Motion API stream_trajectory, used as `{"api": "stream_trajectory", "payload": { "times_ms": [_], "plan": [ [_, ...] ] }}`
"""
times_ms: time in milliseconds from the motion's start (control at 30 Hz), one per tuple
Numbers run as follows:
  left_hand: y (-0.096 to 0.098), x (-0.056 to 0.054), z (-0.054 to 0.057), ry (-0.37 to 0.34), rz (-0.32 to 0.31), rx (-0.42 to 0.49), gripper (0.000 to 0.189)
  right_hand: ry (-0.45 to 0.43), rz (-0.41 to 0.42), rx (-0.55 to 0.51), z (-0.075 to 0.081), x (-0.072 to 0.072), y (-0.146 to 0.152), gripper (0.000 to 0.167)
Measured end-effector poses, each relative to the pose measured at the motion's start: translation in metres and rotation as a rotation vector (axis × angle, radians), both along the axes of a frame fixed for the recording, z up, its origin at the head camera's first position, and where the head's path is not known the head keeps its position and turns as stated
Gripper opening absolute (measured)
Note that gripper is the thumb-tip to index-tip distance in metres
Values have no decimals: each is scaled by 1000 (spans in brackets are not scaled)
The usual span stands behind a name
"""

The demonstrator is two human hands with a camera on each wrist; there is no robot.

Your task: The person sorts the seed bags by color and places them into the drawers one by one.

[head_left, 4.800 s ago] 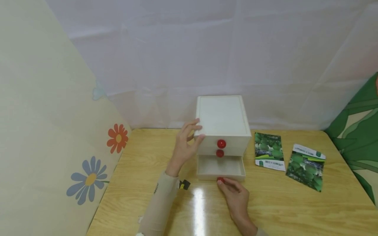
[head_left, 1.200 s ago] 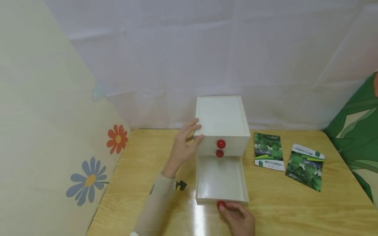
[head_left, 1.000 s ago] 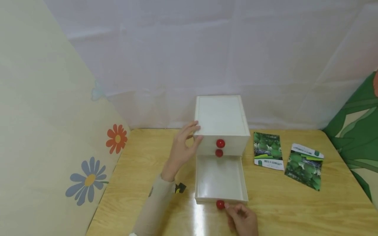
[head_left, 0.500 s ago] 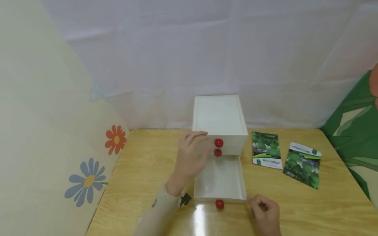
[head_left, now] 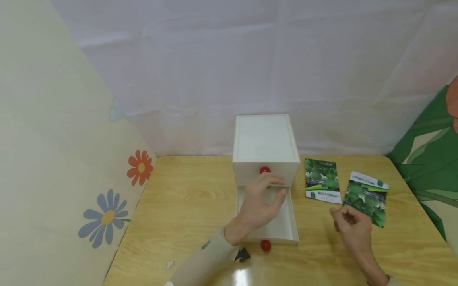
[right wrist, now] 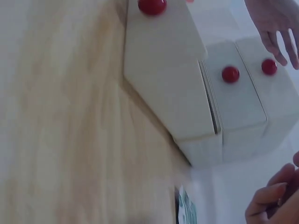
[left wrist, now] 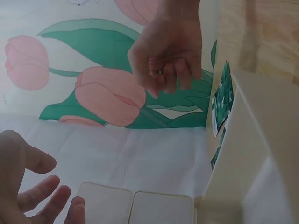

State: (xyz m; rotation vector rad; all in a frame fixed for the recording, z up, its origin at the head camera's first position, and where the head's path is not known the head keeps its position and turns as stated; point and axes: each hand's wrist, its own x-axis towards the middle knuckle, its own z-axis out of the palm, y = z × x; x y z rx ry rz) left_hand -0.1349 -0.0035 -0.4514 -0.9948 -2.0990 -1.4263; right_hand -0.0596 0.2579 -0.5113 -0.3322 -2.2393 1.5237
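A small white drawer cabinet (head_left: 264, 139) with round red knobs stands against the back of the table. Its bottom drawer (head_left: 291, 214) is pulled out, the knob (head_left: 265, 245) at its front free of any hand. Over that drawer is my left hand (head_left: 257, 208), fingers spread and slightly bent, nothing in them; it partly hides the cabinet's front. My right hand (head_left: 356, 230) hangs loosely curled at the near edge of the right-hand packet (head_left: 365, 194), which is printed with green leaves. Left of that packet lies a similar packet (head_left: 322, 178). In the right wrist view the upper drawers (right wrist: 238, 102) are closed.
The wooden table (head_left: 189, 190) meets a white cloth (head_left: 214, 79) behind. A flowered panel (head_left: 107, 139) stands at left, another with green leaves (head_left: 433, 159) at right. A small white scrap (head_left: 169, 264) lies near the front left.
The bottom drawer was drawn out further, then my right hand let go of its knob and moved right to the packets. My left hand left the cabinet's side and moved over the drawer.
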Motion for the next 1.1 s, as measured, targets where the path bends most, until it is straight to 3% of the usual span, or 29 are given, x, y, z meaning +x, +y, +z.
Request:
{"api": "stream_trajectory", "payload": {
  "times_ms": [167, 300, 467, 600, 767, 867, 1100],
  "plan": [
    [17, -1, -12, -151, -57, -46, 24, 38, -17, 54, 4, -16, 25, 17],
    [31, -1, -13, -277, -90, -130, 26, 92, -10, 80, 7, -26, 42, 4],
    [50, -2, -12, -397, -128, -226, 29, 112, -9, 140, 7, -35, 60, 9],
    [65, -3, -14, -418, -147, -321, 31, 107, -4, 181, 4, -44, 73, 15],
    [81, -8, -19, -404, -118, -424, 31, 75, 6, 222, -3, -56, 91, 19],
    [92, -10, -23, -441, -109, -458, 34, 30, 6, 246, -7, -60, 104, 22],
    [123, -13, -27, -534, -91, -534, 39, -40, 37, 195, -6, -64, 132, 22]
  ]
}}
